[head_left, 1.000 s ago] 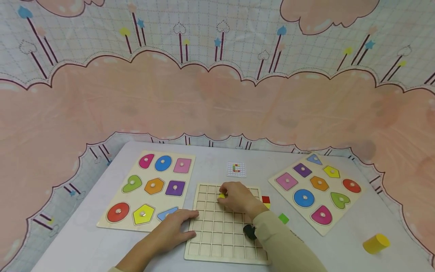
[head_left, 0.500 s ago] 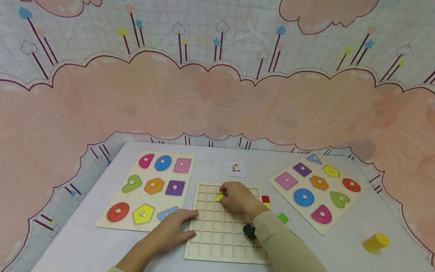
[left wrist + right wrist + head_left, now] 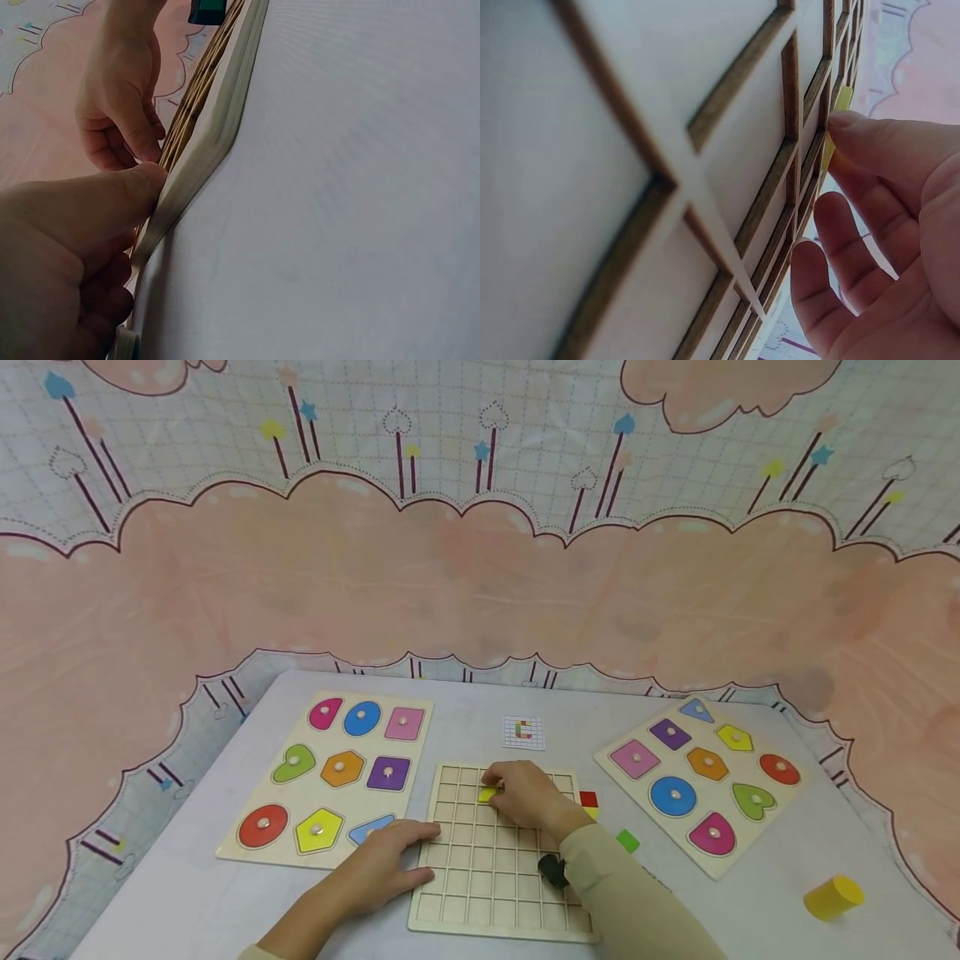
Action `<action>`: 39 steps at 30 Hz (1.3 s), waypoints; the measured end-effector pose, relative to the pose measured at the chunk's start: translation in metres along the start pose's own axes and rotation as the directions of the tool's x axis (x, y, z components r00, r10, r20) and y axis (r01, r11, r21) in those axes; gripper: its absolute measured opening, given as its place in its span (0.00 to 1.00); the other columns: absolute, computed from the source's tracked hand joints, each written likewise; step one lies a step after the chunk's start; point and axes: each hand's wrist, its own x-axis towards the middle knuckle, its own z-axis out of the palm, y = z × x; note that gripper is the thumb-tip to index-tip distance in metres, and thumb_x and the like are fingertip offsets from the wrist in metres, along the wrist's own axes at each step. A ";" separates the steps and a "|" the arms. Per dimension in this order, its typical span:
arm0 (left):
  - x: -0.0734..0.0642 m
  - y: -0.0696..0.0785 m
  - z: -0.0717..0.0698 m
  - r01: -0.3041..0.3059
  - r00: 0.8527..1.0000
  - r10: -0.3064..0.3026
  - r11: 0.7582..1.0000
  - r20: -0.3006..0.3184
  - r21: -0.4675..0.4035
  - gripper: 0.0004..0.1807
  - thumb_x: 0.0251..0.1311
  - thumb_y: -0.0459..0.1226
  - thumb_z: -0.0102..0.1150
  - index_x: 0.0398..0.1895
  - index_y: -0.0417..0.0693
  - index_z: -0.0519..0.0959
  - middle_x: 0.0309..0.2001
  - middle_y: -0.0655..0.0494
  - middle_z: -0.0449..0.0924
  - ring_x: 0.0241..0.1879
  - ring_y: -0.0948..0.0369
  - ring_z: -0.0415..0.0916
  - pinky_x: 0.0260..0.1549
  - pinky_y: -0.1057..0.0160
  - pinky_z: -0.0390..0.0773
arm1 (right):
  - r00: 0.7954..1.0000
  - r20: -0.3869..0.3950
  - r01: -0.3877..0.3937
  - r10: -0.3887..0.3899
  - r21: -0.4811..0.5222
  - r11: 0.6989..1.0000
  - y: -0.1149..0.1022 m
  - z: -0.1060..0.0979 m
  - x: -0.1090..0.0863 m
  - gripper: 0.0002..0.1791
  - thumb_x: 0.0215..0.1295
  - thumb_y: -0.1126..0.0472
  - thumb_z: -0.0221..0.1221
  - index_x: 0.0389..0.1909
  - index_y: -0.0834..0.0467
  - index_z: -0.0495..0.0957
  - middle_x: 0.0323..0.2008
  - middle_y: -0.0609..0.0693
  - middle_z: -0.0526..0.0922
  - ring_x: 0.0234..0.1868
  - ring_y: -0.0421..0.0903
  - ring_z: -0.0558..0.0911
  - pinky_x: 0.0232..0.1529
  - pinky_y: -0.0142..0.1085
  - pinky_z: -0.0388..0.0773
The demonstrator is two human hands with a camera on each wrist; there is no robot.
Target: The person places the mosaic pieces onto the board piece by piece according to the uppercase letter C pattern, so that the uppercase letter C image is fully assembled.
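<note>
A wooden grid board (image 3: pixel 482 883) with square cells lies before me. At its left edge rests my left hand (image 3: pixel 381 870), thumb and forefinger spread and touching the rim; the left wrist view shows that thumb (image 3: pixel 124 196) against the board's side. Over the upper cells, my right hand (image 3: pixel 525 795) pinches a small yellow square tile (image 3: pixel 486 795) between thumb and forefinger. In the right wrist view the yellow tile (image 3: pixel 844 99) stands partly above the grid, its lower part covered by the thumb; whether it sits in a cell I cannot tell.
Shape puzzle boards lie left (image 3: pixel 330 802) and right (image 3: pixel 723 802). Beyond the grid is a pattern card (image 3: pixel 522 732). Right of it are a red tile (image 3: pixel 588 799), a partly hidden yellow one and a green tile (image 3: pixel 627 841). A yellow cylinder (image 3: pixel 834 898) stands far right.
The yellow tile in my right fingers has turned flatter over the grid, and more of it shows. The right fingers shifted only slightly; my left hand has stayed at the board's edge.
</note>
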 end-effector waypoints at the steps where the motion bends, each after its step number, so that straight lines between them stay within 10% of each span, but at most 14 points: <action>1: 0.000 0.000 0.000 -0.001 1.000 0.001 1.000 -0.001 0.002 0.28 0.60 0.41 0.70 0.63 0.44 0.77 0.62 0.53 0.77 0.64 0.49 0.70 0.63 0.42 0.68 | 1.000 -0.001 -0.002 0.002 0.002 1.000 0.000 0.000 0.000 0.14 0.61 0.67 0.64 0.49 0.58 0.83 0.46 0.50 0.85 0.46 0.48 0.81 0.52 0.44 0.79; 23: 0.000 -0.001 0.002 -0.001 1.000 0.001 1.000 -0.005 0.005 0.28 0.60 0.41 0.70 0.63 0.44 0.76 0.61 0.54 0.77 0.64 0.49 0.69 0.64 0.43 0.67 | 0.995 0.026 -0.094 0.092 0.095 0.991 0.006 -0.014 -0.015 0.23 0.60 0.65 0.61 0.59 0.55 0.79 0.51 0.48 0.83 0.50 0.49 0.80 0.52 0.47 0.78; 39: -0.001 -0.001 0.002 -0.031 0.999 0.031 0.999 -0.026 0.014 0.28 0.59 0.39 0.70 0.62 0.42 0.77 0.60 0.52 0.78 0.63 0.49 0.71 0.63 0.43 0.69 | 0.976 -0.067 -0.192 0.208 0.196 0.962 0.043 -0.055 -0.069 0.26 0.62 0.58 0.68 0.61 0.57 0.78 0.54 0.51 0.81 0.53 0.52 0.77 0.51 0.48 0.82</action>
